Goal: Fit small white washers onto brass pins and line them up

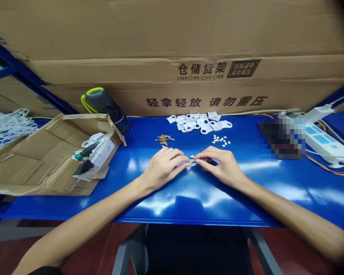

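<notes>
Over the blue tabletop [166,206], my left hand [164,168] and my right hand [225,166] meet fingertip to fingertip. Pinched between them is a small brass-coloured metal piece [192,160], with a whitish bit at its top; its exact shape is too small to make out. Both hands are closed in a pinch. Just beyond my left hand lies a little pile of brass-coloured strips [164,139]. Several tiny white pieces [220,140] are scattered beyond my right hand. Farther back is a heap of flat white parts with round holes [199,123].
An open cardboard box [25,164] at left holds a green-and-black tool [87,151] and plastic bags. Behind it leans a dark cylinder with a yellow-green strap [103,105]. White cords [10,128] lie far left. A white power strip [322,139] with wires and a pixelated dark object stand at right.
</notes>
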A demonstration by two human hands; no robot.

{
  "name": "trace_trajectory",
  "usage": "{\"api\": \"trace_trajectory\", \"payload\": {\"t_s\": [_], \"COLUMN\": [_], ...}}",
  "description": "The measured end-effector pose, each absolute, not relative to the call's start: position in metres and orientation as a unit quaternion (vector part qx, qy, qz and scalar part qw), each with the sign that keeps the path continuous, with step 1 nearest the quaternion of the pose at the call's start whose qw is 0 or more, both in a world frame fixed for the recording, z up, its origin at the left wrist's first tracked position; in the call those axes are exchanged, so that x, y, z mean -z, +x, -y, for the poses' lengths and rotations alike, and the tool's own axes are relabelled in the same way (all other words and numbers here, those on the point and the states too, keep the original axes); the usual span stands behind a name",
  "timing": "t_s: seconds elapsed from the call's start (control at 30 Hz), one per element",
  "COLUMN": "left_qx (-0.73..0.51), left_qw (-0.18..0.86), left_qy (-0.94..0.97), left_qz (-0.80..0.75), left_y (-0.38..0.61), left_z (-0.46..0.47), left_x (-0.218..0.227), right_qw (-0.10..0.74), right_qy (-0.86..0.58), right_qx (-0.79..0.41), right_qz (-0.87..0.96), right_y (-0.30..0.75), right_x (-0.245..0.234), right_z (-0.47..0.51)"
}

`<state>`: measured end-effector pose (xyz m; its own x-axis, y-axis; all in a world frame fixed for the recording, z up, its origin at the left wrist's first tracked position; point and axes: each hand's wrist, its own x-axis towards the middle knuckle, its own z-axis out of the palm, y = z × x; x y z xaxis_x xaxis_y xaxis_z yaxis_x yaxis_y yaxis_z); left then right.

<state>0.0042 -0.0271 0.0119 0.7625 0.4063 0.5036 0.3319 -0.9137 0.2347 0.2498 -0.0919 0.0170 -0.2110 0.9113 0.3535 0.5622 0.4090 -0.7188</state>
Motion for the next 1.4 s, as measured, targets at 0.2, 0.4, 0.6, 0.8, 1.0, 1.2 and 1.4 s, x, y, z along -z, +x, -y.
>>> {"api": "trace_trajectory", "payload": {"t_s": [0.2, 0.4, 0.6, 0.8, 1.0, 1.2, 1.4], "left_qx": [-0.267, -0.256, -0.278, -0.292, -0.273, -0.25, -0.263], "left_qw": [0.04, 0.068, 0.09, 0.064, 0.028, -0.034, -0.05], "left_qy": [0.941, 0.94, 0.928, 0.932, 0.941, 0.951, 0.949], "left_qz": [-0.205, -0.216, -0.23, -0.206, -0.197, -0.178, -0.168], "left_y": [0.005, 0.007, 0.007, 0.007, 0.004, 0.004, 0.004], "left_z": [0.027, 0.029, 0.029, 0.028, 0.028, 0.029, 0.029], "left_x": [-0.013, -0.015, -0.017, -0.015, -0.015, -0.022, -0.021], "right_qw": [0.383, 0.388, 0.413, 0.429, 0.425, 0.417, 0.433], "right_qy": [-0.49, -0.479, -0.505, -0.508, -0.499, -0.501, -0.496], "right_qx": [-0.229, -0.245, -0.365, -0.488, -0.515, -0.517, -0.514], "right_qz": [0.749, 0.749, 0.664, 0.566, 0.552, 0.555, 0.55], "right_y": [0.25, 0.251, 0.253, 0.248, 0.249, 0.251, 0.251], "right_x": [-0.015, -0.013, -0.014, -0.019, -0.017, -0.014, -0.012], "right_z": [0.092, 0.092, 0.088, 0.089, 0.09, 0.088, 0.088]}}
